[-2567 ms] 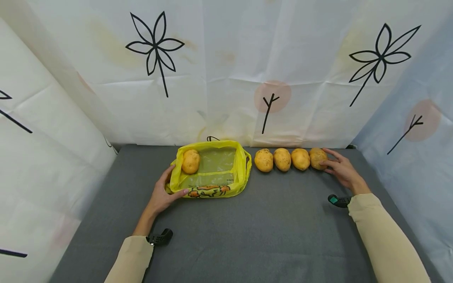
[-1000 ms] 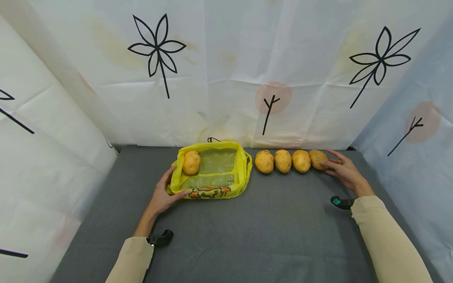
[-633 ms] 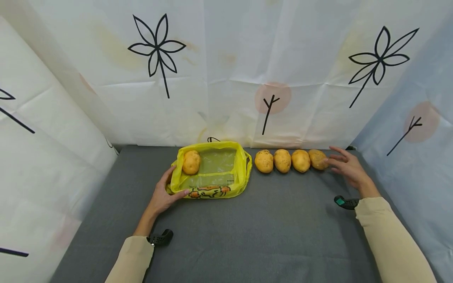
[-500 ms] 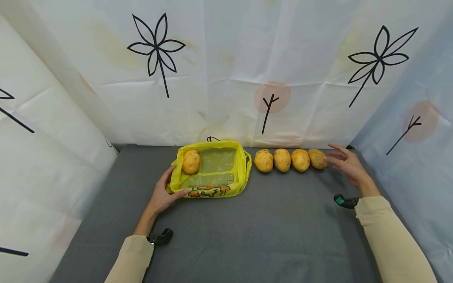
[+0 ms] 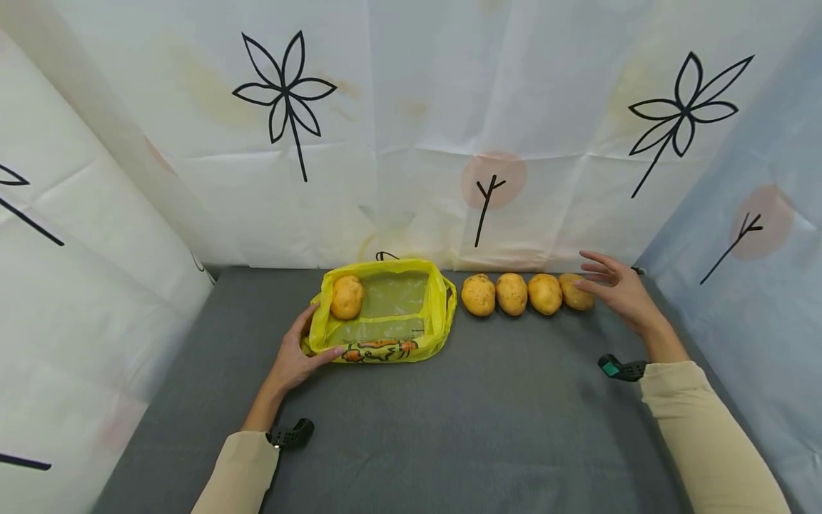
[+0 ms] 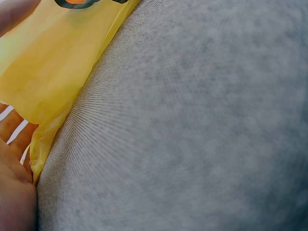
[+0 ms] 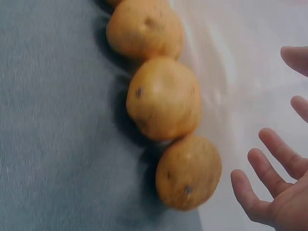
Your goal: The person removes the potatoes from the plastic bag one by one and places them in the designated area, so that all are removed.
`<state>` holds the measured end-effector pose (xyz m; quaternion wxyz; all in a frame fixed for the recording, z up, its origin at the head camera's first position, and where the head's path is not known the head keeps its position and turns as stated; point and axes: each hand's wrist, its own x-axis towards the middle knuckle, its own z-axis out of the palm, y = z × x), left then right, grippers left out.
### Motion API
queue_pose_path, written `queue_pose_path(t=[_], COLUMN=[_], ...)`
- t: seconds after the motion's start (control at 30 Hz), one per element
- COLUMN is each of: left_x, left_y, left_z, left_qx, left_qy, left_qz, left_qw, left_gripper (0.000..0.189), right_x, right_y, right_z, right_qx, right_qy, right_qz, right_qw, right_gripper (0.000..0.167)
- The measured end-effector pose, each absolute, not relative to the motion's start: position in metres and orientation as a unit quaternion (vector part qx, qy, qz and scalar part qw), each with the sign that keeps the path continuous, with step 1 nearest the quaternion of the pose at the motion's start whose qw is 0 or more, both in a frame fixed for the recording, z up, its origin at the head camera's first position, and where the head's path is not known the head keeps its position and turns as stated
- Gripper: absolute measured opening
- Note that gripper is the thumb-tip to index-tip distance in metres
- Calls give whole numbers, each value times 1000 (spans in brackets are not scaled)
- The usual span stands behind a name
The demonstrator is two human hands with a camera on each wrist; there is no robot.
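Observation:
A yellow plastic bag [image 5: 439,318] with a carrot print on its front lies with its mouth spread upward. One potato [image 5: 347,298] sits inside at its left end. My left hand [image 5: 292,360] holds that end, thumb along the front and fingers round the side; in the left wrist view, fingers [image 6: 13,129] show behind the yellow film. To the right of the bag runs a row of several potatoes [image 5: 511,293]. Fingers spread, my right hand [image 5: 624,296] hovers by the rightmost potato [image 5: 576,292], apart from it in the right wrist view, holding nothing.
Grey cloth covers the table [image 5: 449,435]. White patterned fabric [image 5: 411,121] hangs behind the bag and potatoes, close to the row, and more hangs at both sides. A thin black loop [image 5: 387,255] shows behind the bag.
My right hand has let go of the rightmost potato, drawn back to the right, then risen above it with fingers spread. The left hand, bag and potatoes have stayed in place.

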<state>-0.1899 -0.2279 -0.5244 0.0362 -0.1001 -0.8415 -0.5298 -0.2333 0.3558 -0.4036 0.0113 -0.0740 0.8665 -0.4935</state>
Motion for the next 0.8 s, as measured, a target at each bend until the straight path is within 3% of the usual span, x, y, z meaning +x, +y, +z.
queue_pose_path(t=[0.8], left_x=[-189], left_y=[-228], left_z=[-524], left_qx=[-97], left_qy=[-841], left_qz=[-532], left_qw=[31], left_gripper=[99], right_x=[-230], right_y=[273], right_z=[-384], right_qx=[-160], right_qy=[839], right_qz=[-520], right_qw=[-12], right_gripper=[66])
